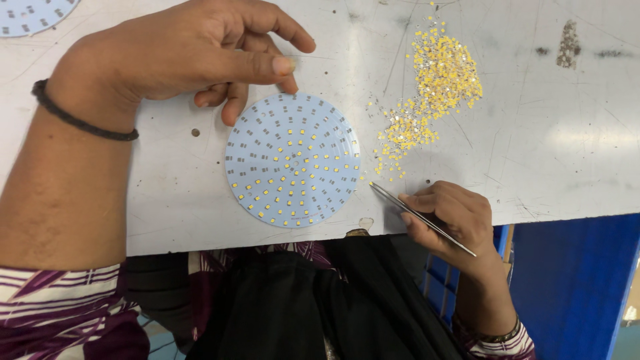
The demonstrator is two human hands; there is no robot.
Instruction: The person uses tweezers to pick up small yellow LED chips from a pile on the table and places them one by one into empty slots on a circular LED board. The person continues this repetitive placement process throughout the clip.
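Worktable (567,153), white and scratched, above blue floor (573,280).

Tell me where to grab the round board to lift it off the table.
Probably by its rim at the bare upper left, near the left hand. The board is a thin flat disc lying on the table, so pinch the edge from the side; its face is dotted with small yellow chips best left untouched.

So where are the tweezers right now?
The tweezers are in the right hand, low on the right of the head view, tips just beside the round board.
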